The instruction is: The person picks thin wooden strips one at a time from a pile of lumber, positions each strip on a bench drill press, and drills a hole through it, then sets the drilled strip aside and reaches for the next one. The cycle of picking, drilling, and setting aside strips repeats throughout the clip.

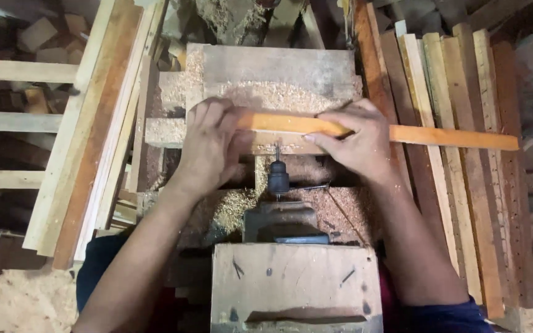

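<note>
Both hands' grip (211, 145) (356, 139) presses an orange slat (445, 137) on the sawdust-strewn bench (279, 74).

So the long wood strip (427, 135) lies crosswise on the sawdust-covered work table (279, 74), with the left hand (211, 145) pressing its left end and the right hand (356, 139) on top just right of the middle, and the rest sticks out right over a stack of slats (458, 185). The drill chuck (278, 176) sits right between the hands on the near side of the strip, bit pointing far into it, and nearer still is the wooden box (296, 287). More boards (94, 129) lean off to the left of the table.
</note>
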